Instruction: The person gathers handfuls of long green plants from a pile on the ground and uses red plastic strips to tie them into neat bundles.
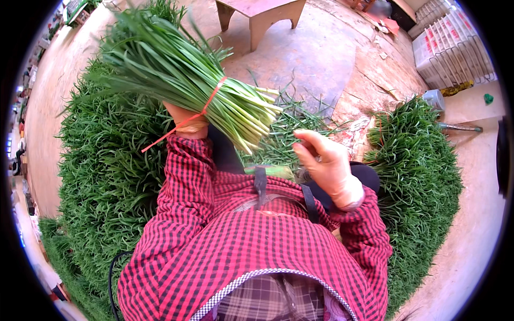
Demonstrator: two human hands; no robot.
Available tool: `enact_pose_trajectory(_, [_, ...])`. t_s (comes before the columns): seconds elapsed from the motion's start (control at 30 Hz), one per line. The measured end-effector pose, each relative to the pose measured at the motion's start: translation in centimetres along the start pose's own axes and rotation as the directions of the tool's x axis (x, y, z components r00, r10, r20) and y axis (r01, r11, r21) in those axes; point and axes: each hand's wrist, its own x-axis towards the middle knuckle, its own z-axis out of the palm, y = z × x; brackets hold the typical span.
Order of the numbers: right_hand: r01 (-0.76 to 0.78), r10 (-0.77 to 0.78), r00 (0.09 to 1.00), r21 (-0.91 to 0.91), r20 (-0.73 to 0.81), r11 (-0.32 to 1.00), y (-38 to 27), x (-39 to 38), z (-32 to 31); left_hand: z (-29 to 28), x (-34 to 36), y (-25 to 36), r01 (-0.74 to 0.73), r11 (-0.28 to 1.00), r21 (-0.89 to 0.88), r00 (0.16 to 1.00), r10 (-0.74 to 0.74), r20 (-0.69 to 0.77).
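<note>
A thick bundle of green chives (166, 61) is held up at the left, its pale cut ends pointing right and its leaf tips to the far left. A red tie (211, 100) wraps the stalks, one loose end trailing down left. My left hand (186, 119) is closed round the bundle from beneath; its fingers are hidden by the leaves. To the right of the cut ends, apart from them, my right hand (325, 156) is raised in a pale thin glove. Its thumb and forefinger are slightly apart, the other fingers curl, and nothing shows between them.
Piles of chives stand at my left (107, 160) and right (420, 176). Loose green trimmings (300, 115) litter the floor ahead. Beyond them is a low wooden stool (262, 13). White stacked boxes (452, 45) and a roll of tape (433, 99) are at the far right.
</note>
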Motion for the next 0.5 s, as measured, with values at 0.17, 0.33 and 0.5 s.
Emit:
enact_pose_trajectory(0.17, [0.209, -0.247, 0.965, -0.306, -0.09, 0.929, -2.0, 3.5, 2.8, 1.2, -0.8, -1.2, 0.028, 0.999, -0.037, 0.998, -0.027, 0.049])
enact_pose_trajectory(0.33, [0.179, -0.239, 0.965, -0.385, -0.112, 0.905, -0.8, 3.6, 3.8, 2.1, -1.2, -1.5, 0.109, 0.984, -0.137, 0.993, -0.102, 0.058])
enact_pose_trajectory(0.5, [0.214, -0.285, 0.955, -0.486, -0.077, 0.847, 0.3, 3.9, 4.0, 3.0, -1.4, -1.3, 0.18, 0.941, -0.288, 0.982, -0.153, 0.113])
